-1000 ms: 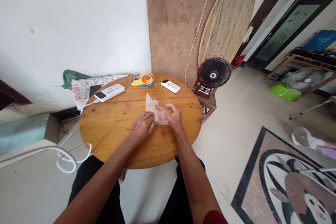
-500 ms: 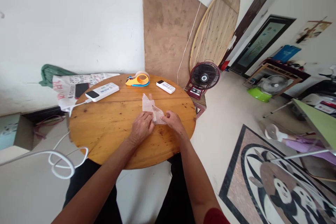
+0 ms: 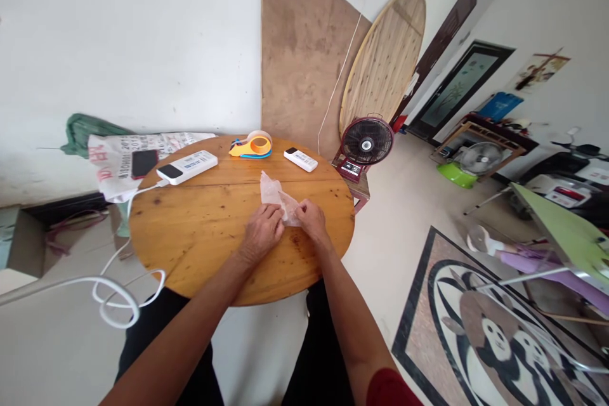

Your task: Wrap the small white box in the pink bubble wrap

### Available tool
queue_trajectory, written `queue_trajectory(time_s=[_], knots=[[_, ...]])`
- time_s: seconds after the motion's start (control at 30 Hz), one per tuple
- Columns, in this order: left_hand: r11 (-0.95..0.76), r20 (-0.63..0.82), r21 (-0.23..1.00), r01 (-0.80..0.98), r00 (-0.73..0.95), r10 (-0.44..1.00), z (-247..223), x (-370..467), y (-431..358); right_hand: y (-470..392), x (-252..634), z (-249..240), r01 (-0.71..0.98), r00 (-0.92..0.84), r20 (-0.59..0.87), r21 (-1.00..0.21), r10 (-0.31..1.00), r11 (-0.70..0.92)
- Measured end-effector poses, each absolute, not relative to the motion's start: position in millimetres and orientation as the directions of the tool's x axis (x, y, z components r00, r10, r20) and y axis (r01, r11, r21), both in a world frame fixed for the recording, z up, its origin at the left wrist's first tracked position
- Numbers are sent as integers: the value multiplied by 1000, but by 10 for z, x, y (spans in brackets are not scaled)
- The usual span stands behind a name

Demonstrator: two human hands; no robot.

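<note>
A small, crumpled, translucent whitish plastic bag (image 3: 272, 193) lies on the round wooden table (image 3: 195, 231) in front of me. My left hand (image 3: 262, 228) rests over its near left part, fingers curled down onto it. At the bag's right edge, my right hand (image 3: 312, 221) pinches the film between thumb and fingers. Beyond the bag sits an orange and blue tape dispenser (image 3: 252, 145) with a roll of tape. A white power bank (image 3: 301, 159) lies at the back right. Another, larger white power bank (image 3: 188, 167) with a cable plugged in lies at the back left.
A white cable (image 3: 114, 288) loops off the table's left side. Behind that edge are a printed sack (image 3: 107, 162) and a dark phone (image 3: 144, 163). A dark red fan (image 3: 366, 144) stands right of the table. A person's leg (image 3: 537, 266) shows at far right.
The view has turned slightly right. My right hand has curled tighter at the bag's right edge, and the bag's upper part looks folded differently. Both hands stay on the bag.
</note>
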State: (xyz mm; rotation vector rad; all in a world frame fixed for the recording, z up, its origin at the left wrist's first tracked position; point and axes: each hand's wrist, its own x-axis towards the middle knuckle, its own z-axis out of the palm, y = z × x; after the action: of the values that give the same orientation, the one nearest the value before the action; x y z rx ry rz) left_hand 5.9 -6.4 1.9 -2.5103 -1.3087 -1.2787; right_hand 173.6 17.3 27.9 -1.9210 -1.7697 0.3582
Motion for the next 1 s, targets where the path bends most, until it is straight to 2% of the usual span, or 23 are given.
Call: queue_trajectory(time_s=[0.27, 0.53, 0.67, 0.83, 1.0], knots=[[-667, 690, 294, 684, 331, 644, -24, 51, -37, 91, 1806, 271, 819, 57, 102, -573, 993, 12], [-666, 687, 260, 700, 350, 636, -6, 50, -40, 132, 1695, 211, 563, 99, 154, -823, 983, 72], [-639, 681, 217, 738, 354, 641, 17, 49, -57, 158, 1611, 221, 486, 120, 125, -873, 985, 52], [-608, 653, 201, 768, 357, 668, 31, 43, -79, 168, 1585, 264, 352, 87, -8, -935, 996, -38], [-619, 646, 209, 757, 369, 668, 11, 43, -63, 182, 1542, 270, 324, 65, 59, -945, 996, 35]])
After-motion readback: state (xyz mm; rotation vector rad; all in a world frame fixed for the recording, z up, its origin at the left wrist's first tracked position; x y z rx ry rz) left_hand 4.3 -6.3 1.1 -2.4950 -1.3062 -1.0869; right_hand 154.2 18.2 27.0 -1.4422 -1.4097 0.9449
